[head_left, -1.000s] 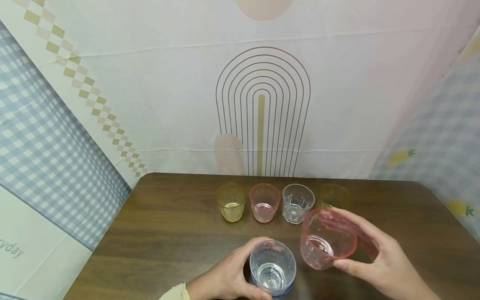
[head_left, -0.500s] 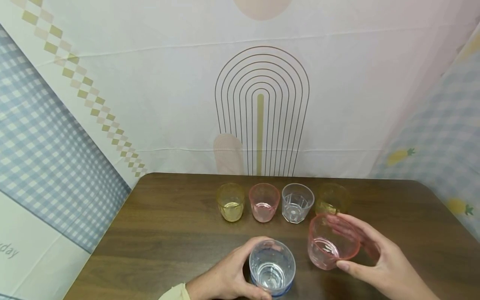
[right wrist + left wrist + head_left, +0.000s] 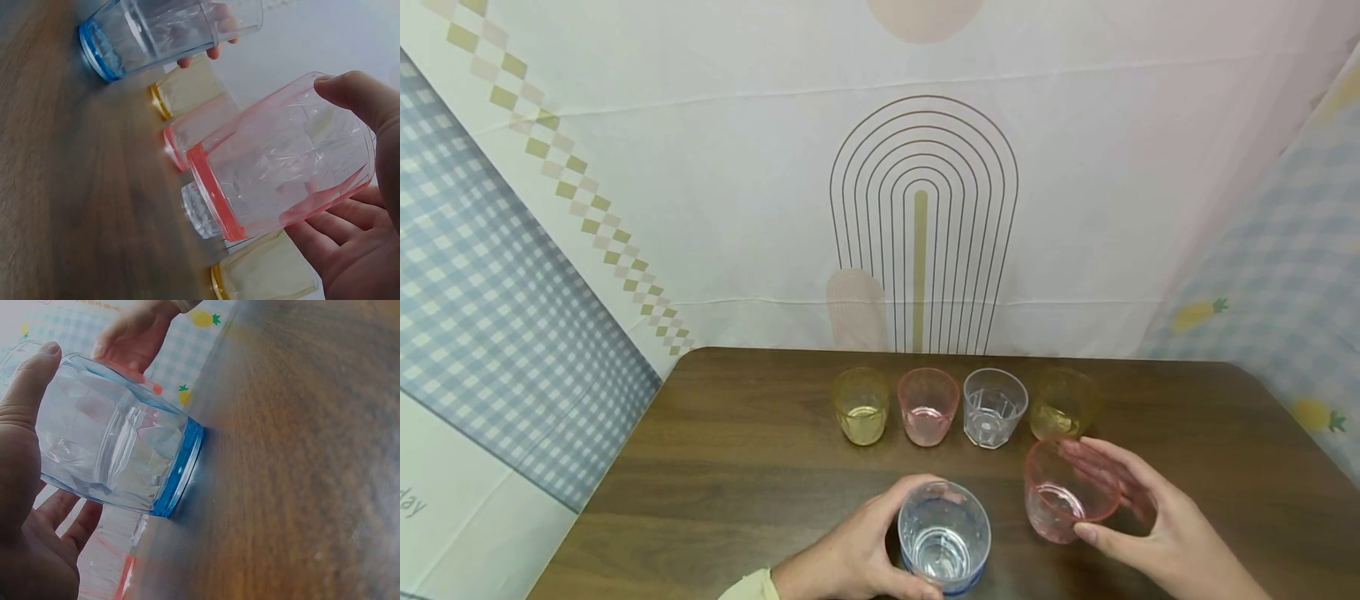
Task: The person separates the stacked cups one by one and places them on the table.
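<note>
My left hand (image 3: 876,542) grips a blue tumbler (image 3: 178,469) near the front of the table. A clear tumbler (image 3: 943,550) is nested inside it, and the stack stands upright. To its right, my right hand (image 3: 1165,517) holds a pink tumbler (image 3: 1048,512) between thumb and fingers. That tumbler is upright, its thick red base (image 3: 215,194) toward the tabletop; whether it touches is unclear. The fingers on its far side show blurred through the pink wall.
Behind the hands, a row runs left to right: yellow tumbler (image 3: 861,408), second pink tumbler (image 3: 928,408), clear faceted tumbler (image 3: 995,408) and another yellow tumbler (image 3: 1063,400). The brown wooden table (image 3: 737,442) ends at a patterned cloth backdrop (image 3: 760,208).
My right hand has moved right and slightly down with the pink tumbler, away from the stack, uncovering more of the right-hand yellow tumbler. My left hand and its stack have stayed put.
</note>
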Available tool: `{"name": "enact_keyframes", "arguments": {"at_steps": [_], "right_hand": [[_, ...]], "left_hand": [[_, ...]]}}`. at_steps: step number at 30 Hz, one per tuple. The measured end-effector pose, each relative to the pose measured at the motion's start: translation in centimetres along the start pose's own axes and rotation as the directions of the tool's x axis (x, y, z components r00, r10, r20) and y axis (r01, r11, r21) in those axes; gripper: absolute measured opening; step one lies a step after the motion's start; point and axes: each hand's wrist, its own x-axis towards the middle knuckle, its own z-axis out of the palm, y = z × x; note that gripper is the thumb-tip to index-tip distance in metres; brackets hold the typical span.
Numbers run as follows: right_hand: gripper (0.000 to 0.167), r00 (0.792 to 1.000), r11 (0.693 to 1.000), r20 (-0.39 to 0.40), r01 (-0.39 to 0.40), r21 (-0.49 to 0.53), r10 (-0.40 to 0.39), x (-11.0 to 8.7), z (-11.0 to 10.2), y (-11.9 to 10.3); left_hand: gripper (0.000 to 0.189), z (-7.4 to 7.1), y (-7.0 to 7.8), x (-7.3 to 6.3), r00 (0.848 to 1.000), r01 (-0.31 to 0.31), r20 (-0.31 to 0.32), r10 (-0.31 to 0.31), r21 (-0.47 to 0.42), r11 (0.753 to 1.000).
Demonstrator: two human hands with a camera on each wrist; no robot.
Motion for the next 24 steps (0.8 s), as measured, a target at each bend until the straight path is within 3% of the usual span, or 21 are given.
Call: {"name": "enact_keyframes", "arguments": {"at_steps": [10, 17, 24], "right_hand": [[0.085, 1.0, 1.0, -0.008, -0.017, 0.025, 0.017, -1.1, -0.1, 1.9], [0.084, 1.0, 0.994, 0.011, 0.025, 0.107, -0.026, -1.4, -0.2, 2.8], [0.085, 0.999, 0.994, 0.026, 0.033, 0.103, -0.036, -1.9, -0.4, 3.5]], "left_hand": [[0.102, 0.0, 0.1, 0.0, 1.0, -0.004, -0.004, 0.004, 0.001, 1.0], [0.102, 0.0, 0.1, 0.0, 1.0, -0.011, -0.01, 0.011, 0.019, 1.0], [0.102, 0.1, 0.0, 0.1, 1.0, -0.019, -0.012, 0.019, 0.025, 1.0]]}}
